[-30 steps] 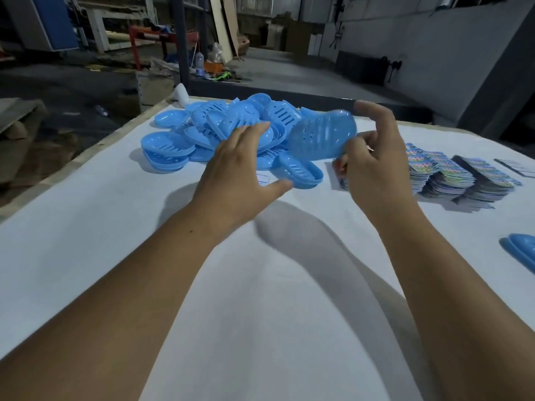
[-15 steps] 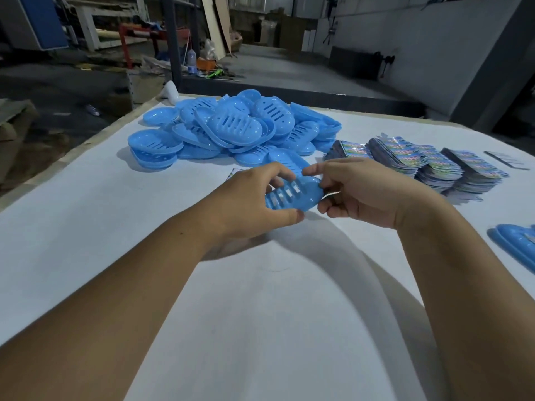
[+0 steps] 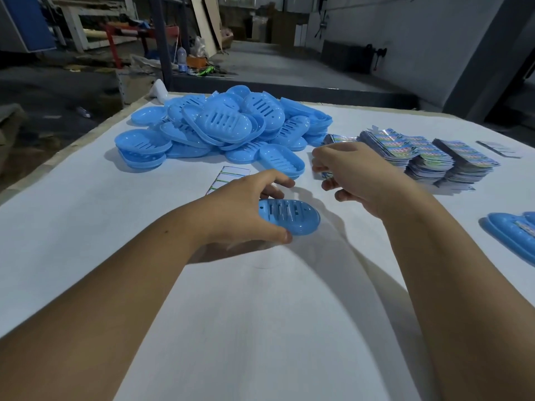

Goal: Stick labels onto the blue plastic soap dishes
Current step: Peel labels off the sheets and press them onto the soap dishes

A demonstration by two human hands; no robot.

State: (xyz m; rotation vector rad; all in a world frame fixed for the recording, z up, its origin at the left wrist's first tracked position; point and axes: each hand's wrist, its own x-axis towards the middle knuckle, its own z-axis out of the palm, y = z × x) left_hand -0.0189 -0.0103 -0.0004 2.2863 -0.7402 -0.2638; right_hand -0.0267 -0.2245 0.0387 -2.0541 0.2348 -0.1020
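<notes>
Right, left hand (image 3: 243, 209) clamps a soap dish (image 3: 289, 219) slots-up just below the right hand (image 3: 356, 175), steady for sticking; right pinches a label (image 3: 327, 175) w/ curled fingers, stacks (image 3: 419, 154) just beyond.

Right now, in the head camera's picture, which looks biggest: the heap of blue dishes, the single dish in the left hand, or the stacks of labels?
1. heap of blue dishes
2. stacks of labels
3. single dish held by the left hand

The held dish is nearer the camera, so it looks somewhat enlarged.
</notes>
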